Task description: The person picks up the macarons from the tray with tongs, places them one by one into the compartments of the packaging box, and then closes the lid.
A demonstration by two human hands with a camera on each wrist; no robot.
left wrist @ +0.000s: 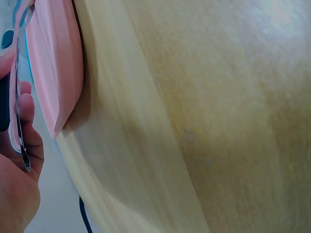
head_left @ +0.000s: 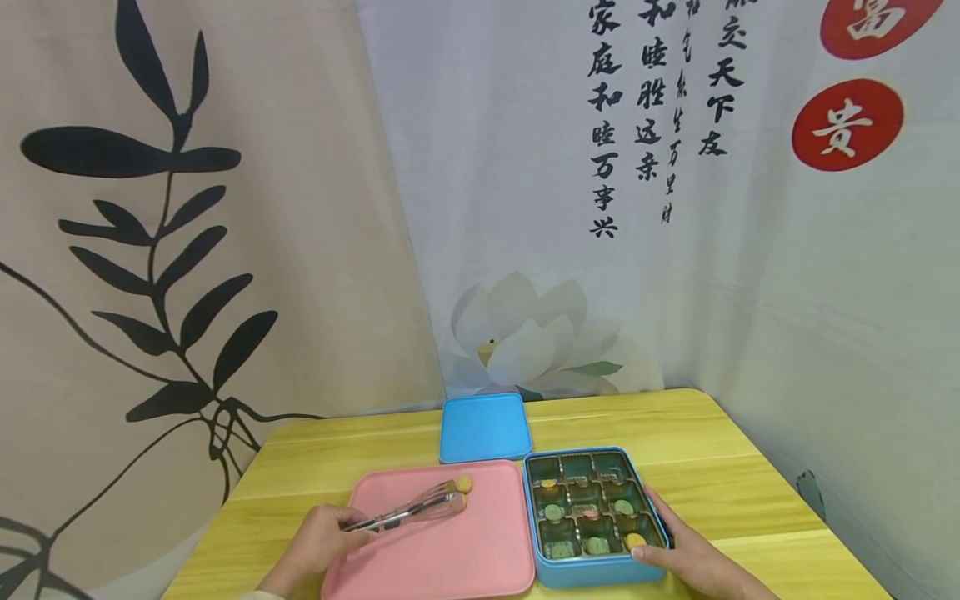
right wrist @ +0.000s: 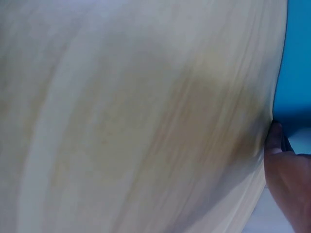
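My left hand (head_left: pixel 327 533) grips metal food tongs (head_left: pixel 405 510), also in the left wrist view, over a pink tray (head_left: pixel 450 567). Small round yellow cookies (head_left: pixel 464 484) show at the far tips of the tongs. My right hand (head_left: pixel 686 550) holds the near right corner of a blue box (head_left: pixel 592 573), thumb at the front rim and fingers along the right side. Inside the box, a dark divided insert has small round pieces in several compartments: green (head_left: pixel 597 546), yellow (head_left: pixel 635 540) and reddish. In the right wrist view, the fingers lie against the blue side wall.
A blue lid (head_left: pixel 484 427) lies flat behind the tray and box. All stand on a yellow wood-grain table (head_left: pixel 330 458), with a printed cloth (head_left: pixel 300 208) hanging behind its back edge. The tray's right rim is close beside the box.
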